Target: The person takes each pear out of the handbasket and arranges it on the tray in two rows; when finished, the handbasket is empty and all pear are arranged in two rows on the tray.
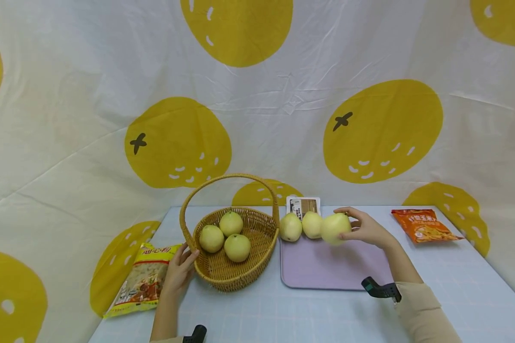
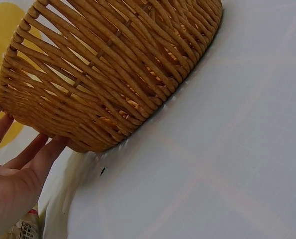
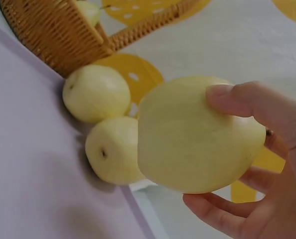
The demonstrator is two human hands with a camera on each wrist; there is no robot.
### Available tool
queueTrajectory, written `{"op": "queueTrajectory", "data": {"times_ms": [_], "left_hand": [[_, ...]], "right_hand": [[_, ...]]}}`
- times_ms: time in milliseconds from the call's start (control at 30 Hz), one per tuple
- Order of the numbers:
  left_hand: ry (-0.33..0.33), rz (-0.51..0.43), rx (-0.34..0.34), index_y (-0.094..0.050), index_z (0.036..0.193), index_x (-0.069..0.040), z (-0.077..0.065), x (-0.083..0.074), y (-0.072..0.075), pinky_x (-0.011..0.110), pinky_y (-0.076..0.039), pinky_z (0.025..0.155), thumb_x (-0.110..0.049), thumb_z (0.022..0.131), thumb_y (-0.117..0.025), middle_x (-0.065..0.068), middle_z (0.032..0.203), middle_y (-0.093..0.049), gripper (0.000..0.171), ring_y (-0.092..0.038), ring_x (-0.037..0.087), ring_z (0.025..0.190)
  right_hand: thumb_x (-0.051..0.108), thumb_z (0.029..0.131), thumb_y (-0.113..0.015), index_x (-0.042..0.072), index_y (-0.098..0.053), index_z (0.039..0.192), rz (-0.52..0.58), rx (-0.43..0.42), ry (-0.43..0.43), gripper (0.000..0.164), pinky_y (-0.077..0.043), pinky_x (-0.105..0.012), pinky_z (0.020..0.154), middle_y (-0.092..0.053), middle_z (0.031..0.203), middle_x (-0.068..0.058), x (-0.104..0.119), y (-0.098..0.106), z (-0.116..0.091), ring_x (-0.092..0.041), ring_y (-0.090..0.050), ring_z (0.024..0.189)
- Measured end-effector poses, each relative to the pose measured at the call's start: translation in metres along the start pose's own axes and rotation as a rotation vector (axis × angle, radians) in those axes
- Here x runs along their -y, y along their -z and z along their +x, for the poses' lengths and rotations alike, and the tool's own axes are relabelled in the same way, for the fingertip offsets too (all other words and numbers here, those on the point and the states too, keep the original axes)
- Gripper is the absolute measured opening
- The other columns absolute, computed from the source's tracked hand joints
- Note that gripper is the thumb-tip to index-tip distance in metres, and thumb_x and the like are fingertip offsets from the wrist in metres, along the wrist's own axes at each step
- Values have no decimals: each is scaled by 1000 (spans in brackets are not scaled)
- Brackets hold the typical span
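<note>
Far left: yellow bag (image 1: 143, 281), crinkly glossy plastic, lying beside the left grip (image 1: 179, 272). That grip is clamped on the basket (image 1: 231, 277) at its left rim near the handle's (image 1: 229, 176) foot, fingertips against the outer weave. Decent brace; I'd hold it firm but not pull, since one-sided load could tip it. Basket is oval wicker, ribbed and springy-looking, tall arched handle, three round pears (image 1: 237, 248) clustered inside.

Right of it, two loose pears (image 1: 291, 227) sit side by side at the tray's far left corner, just beside the basket. Flat white packet (image 1: 303, 206) behind them. Tray (image 1: 309, 271): lilac, smooth, shallow lip, rounded corners.

Right grip (image 1: 365, 231) is clamped on the sixth pear (image 1: 334, 229), up off the tray, thumb on one side, fingers on the other, stem toward palm. Skin looks smooth, could slip; spread the fingers round the belly, squeeze lightly, watch the neighbours. Bruises easily, I'd guess.

Far right: orange bag (image 1: 424, 226), puffy shiny foil, on the pale blue table (image 1: 257, 314).
</note>
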State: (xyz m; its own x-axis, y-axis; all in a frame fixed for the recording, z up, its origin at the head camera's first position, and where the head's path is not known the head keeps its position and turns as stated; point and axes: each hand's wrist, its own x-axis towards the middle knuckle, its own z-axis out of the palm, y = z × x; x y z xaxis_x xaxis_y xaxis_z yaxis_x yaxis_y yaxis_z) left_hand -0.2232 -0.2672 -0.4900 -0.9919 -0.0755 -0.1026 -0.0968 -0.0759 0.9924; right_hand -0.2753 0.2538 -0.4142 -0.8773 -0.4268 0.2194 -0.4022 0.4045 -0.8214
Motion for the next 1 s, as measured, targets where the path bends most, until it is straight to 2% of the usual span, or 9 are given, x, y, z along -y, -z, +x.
{"op": "queueTrajectory", "data": {"times_ms": [100,200,267,433,533,733,1000], "left_hand": [[-3,-2,0,-14,152,-15,0,0,0,25,-48,82,-25,95,-59,20,147,-30,74,-51,12,111],[-4,1,-2,-14,152,-15,-1,0,-1,26,-48,83,-26,95,-58,19,148,-29,74,-50,11,112],[-4,0,-5,-14,152,-15,-1,-1,-1,26,-48,83,-26,95,-58,19,148,-28,73,-50,11,112],[-6,9,-7,-14,152,-14,-1,-1,-2,26,-48,83,-26,95,-58,21,149,-27,74,-48,14,114],[-3,5,-8,-14,152,-14,-1,-1,-2,25,-48,83,-26,95,-58,20,148,-28,74,-48,15,116],[-3,6,-14,-14,152,-14,-1,0,-1,25,-47,83,-26,95,-58,20,147,-29,74,-45,21,119],[-1,14,-11,-12,153,-15,-2,-1,-2,27,-46,86,-28,94,-59,21,148,-27,77,-37,30,127]], "right_hand": [[13,78,-76,0,-48,129,-15,-8,-37,59,-51,-38,80,-49,128,-24,-10,8,-3,-35,-59,98],[16,79,-75,0,-47,130,-31,-7,-85,60,-48,-50,84,-48,129,-25,-18,13,-5,-36,-60,97],[19,80,-74,0,-47,131,-48,-7,-115,61,-43,-58,87,-48,130,-25,-23,16,-5,-38,-57,101],[25,81,-73,1,-46,133,-71,-35,-186,63,-30,-69,92,-46,135,-25,-40,18,-4,-47,-37,122],[24,80,-72,0,-45,134,-54,-50,-218,65,-30,-68,93,-43,137,-27,-52,18,-1,-49,-30,127],[22,79,-74,-4,-42,136,-17,-38,-262,70,-35,-60,95,-39,138,-31,-71,12,6,-48,-31,127],[30,83,-71,-2,-32,142,24,-23,-351,78,-49,-42,84,-32,140,-35,-72,7,15,-46,-37,124]]}}
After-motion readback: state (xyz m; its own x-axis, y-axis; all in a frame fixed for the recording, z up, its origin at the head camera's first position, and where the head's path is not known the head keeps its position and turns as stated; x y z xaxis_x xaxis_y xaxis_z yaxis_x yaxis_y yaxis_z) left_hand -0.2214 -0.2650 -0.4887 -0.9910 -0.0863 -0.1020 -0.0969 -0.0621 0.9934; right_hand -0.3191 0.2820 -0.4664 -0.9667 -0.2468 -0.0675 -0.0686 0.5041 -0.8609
